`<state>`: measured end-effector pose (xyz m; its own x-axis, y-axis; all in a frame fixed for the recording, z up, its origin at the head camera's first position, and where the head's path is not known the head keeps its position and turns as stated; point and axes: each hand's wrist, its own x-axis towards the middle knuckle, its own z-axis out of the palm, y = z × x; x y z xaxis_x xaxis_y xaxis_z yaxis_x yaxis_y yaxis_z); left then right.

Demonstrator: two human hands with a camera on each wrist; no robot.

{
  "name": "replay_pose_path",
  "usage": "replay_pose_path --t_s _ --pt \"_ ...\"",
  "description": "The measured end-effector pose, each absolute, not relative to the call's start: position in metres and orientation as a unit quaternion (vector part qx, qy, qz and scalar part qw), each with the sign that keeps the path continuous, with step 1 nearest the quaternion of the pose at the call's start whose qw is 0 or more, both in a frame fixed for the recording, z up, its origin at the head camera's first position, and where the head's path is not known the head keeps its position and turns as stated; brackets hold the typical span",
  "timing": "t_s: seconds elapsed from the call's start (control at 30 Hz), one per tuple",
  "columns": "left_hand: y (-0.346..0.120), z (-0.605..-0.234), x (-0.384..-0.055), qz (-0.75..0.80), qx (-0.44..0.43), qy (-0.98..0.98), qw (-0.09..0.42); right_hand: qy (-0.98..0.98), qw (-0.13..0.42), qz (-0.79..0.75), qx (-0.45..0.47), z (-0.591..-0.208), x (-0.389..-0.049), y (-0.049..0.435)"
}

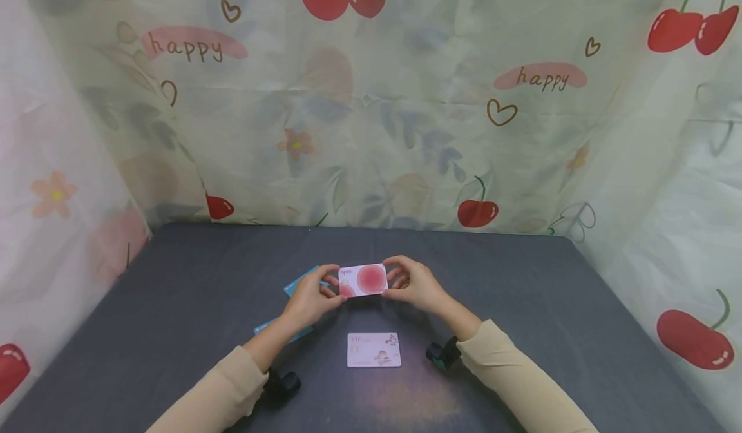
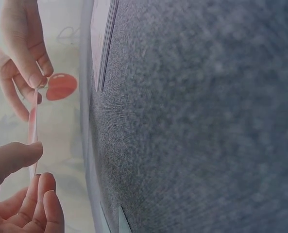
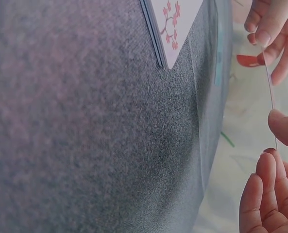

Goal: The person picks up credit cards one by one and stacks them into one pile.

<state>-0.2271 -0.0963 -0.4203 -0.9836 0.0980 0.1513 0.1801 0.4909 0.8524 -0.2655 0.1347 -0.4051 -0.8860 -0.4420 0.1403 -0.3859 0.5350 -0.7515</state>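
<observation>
A pink-and-white card [image 1: 362, 280] with a red circle printed on it is held up above the dark table by both hands. My left hand [image 1: 313, 299] pinches its left end between thumb and fingers. At the other end, my right hand [image 1: 416, 283] pinches the card the same way. Seen from the left wrist, the card [image 2: 33, 121] is a thin, edge-on strip between the two hands. Below it lies a small stack of cards [image 1: 373, 350], topped by a pale pink one marked VIP; layered edges show in both wrist views.
Two blue cards lie left of the stack, partly hidden by my left hand and forearm: the farther blue card [image 1: 295, 283] and the nearer blue card [image 1: 301, 334]. A cherry-printed curtain [image 1: 359, 130] hangs along the table's back edge and both sides.
</observation>
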Motion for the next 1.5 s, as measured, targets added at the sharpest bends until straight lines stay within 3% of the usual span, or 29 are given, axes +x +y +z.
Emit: replay_pose_path --t_s 1.5 --pt "-0.092 -0.418 -0.206 -0.479 -0.09 -0.872 0.041 0.875 0.047 -0.425 -0.227 -0.409 -0.241 0.142"
